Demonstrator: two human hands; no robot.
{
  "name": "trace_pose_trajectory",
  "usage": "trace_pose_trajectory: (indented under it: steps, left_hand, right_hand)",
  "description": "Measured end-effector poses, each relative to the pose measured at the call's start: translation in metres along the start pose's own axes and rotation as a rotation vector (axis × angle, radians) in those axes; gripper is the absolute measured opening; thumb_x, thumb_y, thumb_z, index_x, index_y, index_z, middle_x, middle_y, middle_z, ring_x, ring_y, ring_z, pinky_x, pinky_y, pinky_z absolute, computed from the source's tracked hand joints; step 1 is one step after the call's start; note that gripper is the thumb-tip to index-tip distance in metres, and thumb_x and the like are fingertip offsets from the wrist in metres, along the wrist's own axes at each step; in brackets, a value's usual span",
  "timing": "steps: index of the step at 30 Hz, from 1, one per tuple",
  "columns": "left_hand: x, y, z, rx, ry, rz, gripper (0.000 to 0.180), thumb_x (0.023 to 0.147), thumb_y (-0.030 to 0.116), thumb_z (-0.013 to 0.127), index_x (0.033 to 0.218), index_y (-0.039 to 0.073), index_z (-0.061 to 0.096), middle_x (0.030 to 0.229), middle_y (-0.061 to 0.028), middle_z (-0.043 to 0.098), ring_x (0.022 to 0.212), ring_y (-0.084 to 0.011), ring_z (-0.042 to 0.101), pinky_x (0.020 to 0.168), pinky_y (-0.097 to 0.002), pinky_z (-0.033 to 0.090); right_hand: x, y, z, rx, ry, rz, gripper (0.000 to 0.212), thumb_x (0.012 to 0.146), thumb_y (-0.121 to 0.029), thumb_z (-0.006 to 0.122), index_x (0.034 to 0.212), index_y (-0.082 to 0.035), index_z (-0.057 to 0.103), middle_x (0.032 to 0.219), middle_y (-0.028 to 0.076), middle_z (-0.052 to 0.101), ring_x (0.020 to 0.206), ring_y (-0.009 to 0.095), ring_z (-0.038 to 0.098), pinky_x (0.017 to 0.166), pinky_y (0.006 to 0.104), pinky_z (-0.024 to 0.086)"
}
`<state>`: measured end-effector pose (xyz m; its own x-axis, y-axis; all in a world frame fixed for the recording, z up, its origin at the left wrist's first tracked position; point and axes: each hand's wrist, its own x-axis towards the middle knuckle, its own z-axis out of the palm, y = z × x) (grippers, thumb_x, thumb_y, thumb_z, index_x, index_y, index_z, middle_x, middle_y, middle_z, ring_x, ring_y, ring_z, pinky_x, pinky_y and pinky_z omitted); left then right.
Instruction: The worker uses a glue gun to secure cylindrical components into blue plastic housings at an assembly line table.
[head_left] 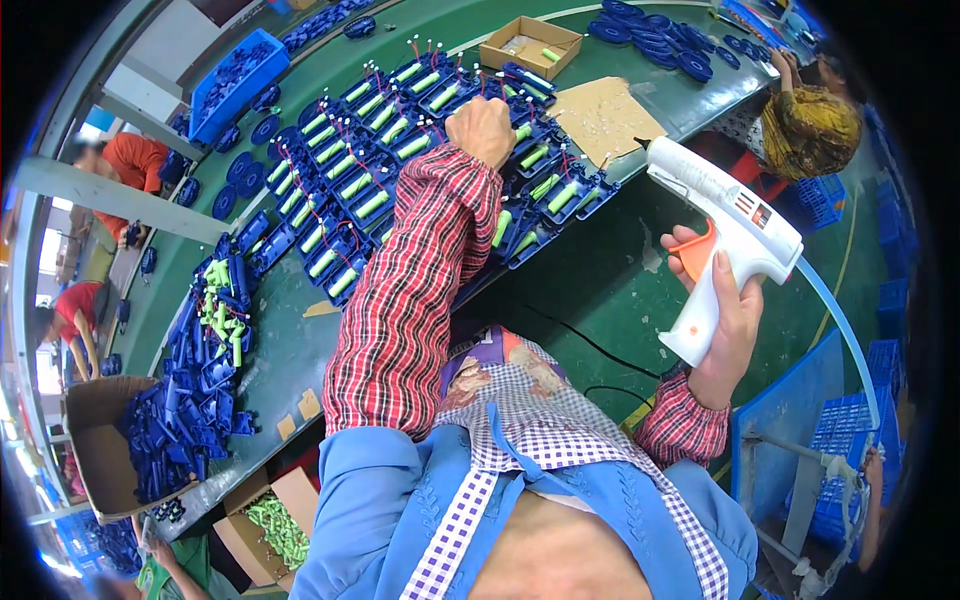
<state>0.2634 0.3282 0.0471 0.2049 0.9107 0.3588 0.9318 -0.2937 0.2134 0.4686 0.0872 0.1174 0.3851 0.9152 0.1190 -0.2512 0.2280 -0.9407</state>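
Observation:
My right hand (728, 330) is wrapped round the handle of a white hot glue gun (722, 205), with fingers by its orange trigger. The gun's dark nozzle points left toward the table, and a pale glue stick trails from its back end. Stretched out over the table, my left hand (482, 132) is closed with its back toward me; whatever its fingers grip is hidden beneath it. Under and around that hand lie rows of blue plastic housings (345, 165), many holding a light-green cylindrical battery (372, 204) with thin red wires standing up.
A flat brown cardboard sheet (605, 115) and a cardboard tray (530, 45) lie beyond the rows. Loose blue housings spill from a carton (100, 440) at left. A blue crate (238, 85) and round blue discs (650, 38) sit farther off. Several people work nearby.

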Motion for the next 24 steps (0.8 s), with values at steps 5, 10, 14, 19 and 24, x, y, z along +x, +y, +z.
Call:
trace_pose_trajectory:
  steps: [5, 10, 14, 19, 24]
  left_hand:
    - [-0.03, -0.013, -0.046, -0.111, 0.224, 0.107, 0.024, 0.079, 0.023, 0.069, 0.092, 0.002, 0.069, 0.095, -0.0177, 0.063, 0.092, -0.0344, 0.063, 0.075, -0.0455, 0.053]
    - [-0.08, -0.005, -0.116, -0.022, 0.261, 0.182, 0.022, 0.077, 0.021, 0.071, 0.089, 0.003, 0.067, 0.091, -0.0131, 0.062, 0.091, -0.03, 0.062, 0.075, -0.0403, 0.053]
    - [-0.153, -0.064, -0.161, 0.198, 0.3, 0.075, 0.014, 0.075, 0.016, 0.071, 0.088, 0.01, 0.07, 0.092, -0.0042, 0.065, 0.093, -0.0237, 0.062, 0.075, -0.0363, 0.055]
    - [-0.229, -0.183, -0.187, 0.208, 0.022, -0.705, 0.028, 0.086, 0.027, 0.068, 0.098, 0.001, 0.068, 0.074, -0.0157, 0.065, 0.062, -0.0252, 0.062, 0.059, -0.0357, 0.052]
    - [-0.318, -0.321, -0.195, 0.819, 0.308, -0.042, 0.052, 0.089, 0.055, 0.055, 0.077, 0.005, 0.056, 0.077, -0.0123, 0.055, 0.078, -0.0323, 0.056, 0.067, -0.0445, 0.049]
  right_hand:
    - [0.0, 0.006, 0.019, -0.014, -0.098, 0.053, 0.043, 0.098, -0.013, 0.049, 0.132, 0.012, 0.04, 0.116, 0.031, 0.059, 0.102, 0.036, 0.064, 0.086, 0.0378, 0.054]
    - [-0.003, 0.016, 0.016, -0.085, -0.147, 0.073, 0.045, 0.097, -0.012, 0.048, 0.133, 0.014, 0.038, 0.119, 0.033, 0.057, 0.105, 0.036, 0.063, 0.087, 0.0371, 0.055]
    - [-0.017, 0.007, 0.054, -0.104, -0.226, 0.08, 0.047, 0.098, -0.012, 0.047, 0.135, 0.014, 0.036, 0.118, 0.031, 0.057, 0.105, 0.034, 0.063, 0.086, 0.0351, 0.054]
    - [-0.014, 0.023, 0.087, -0.073, -0.317, 0.159, 0.037, 0.093, -0.021, 0.059, 0.116, 0.007, 0.055, 0.1, 0.019, 0.065, 0.09, 0.023, 0.066, 0.078, 0.0336, 0.054]
    - [-0.022, 0.03, 0.115, 0.131, -0.655, 0.237, 0.035, 0.092, -0.02, 0.064, 0.114, 0.005, 0.053, 0.094, 0.009, 0.065, 0.082, 0.015, 0.064, 0.076, 0.03, 0.054]
